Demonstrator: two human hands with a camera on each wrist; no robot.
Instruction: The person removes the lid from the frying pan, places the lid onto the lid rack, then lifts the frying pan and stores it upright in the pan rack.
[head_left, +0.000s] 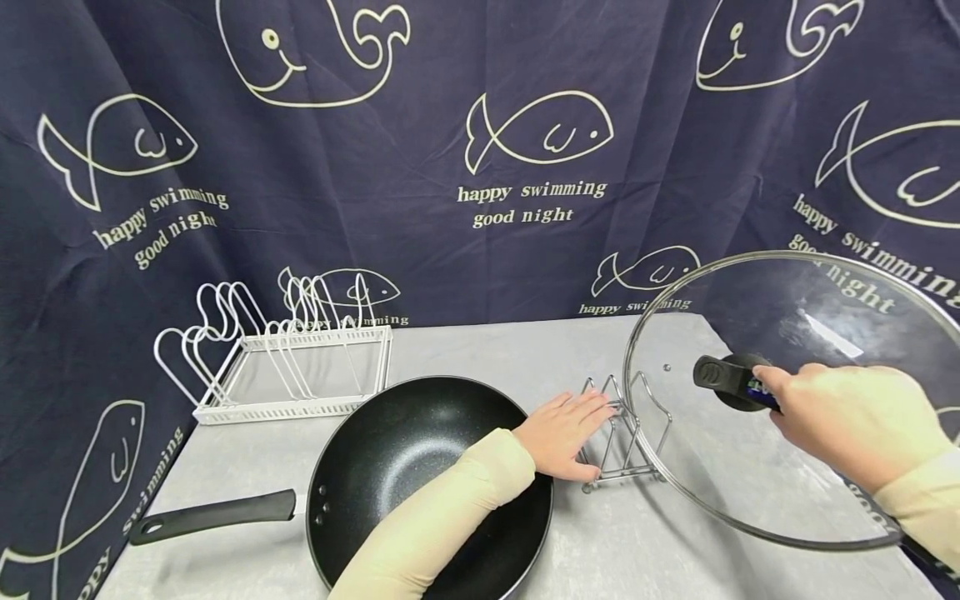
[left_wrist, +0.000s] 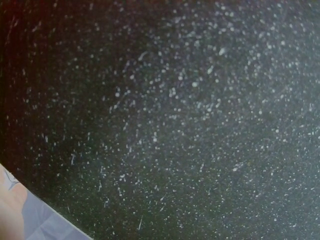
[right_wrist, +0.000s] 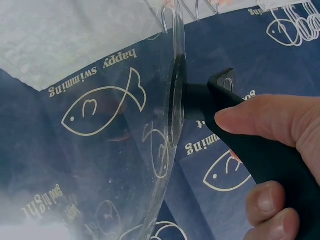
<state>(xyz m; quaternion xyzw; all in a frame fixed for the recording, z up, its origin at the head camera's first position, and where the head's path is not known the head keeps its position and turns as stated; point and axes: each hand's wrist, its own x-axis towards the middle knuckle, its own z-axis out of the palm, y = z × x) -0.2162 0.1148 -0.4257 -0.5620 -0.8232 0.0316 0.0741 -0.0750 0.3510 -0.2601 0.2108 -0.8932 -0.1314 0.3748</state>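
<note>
My right hand [head_left: 862, 417] grips the black handle [right_wrist: 250, 135] of a large glass lid [head_left: 810, 333] with a metal rim. The lid stands tilted up on edge, and its left rim overlaps a small chrome wire rack [head_left: 626, 474] in the head view. My left hand [head_left: 562, 435] rests at the left end of that rack, fingers stretched over its wires and thumb near its base. Under my left forearm lies a black wok [head_left: 405, 442]; its dark speckled inside [left_wrist: 175, 110] fills most of the left wrist view.
A white rack [head_left: 292, 408] with tall wire loops and a tray base stands at the back left. The wok's handle [head_left: 217, 517] points left over the grey table [head_left: 240, 567]. A dark blue curtain [head_left: 420, 233] with fish drawings hangs behind.
</note>
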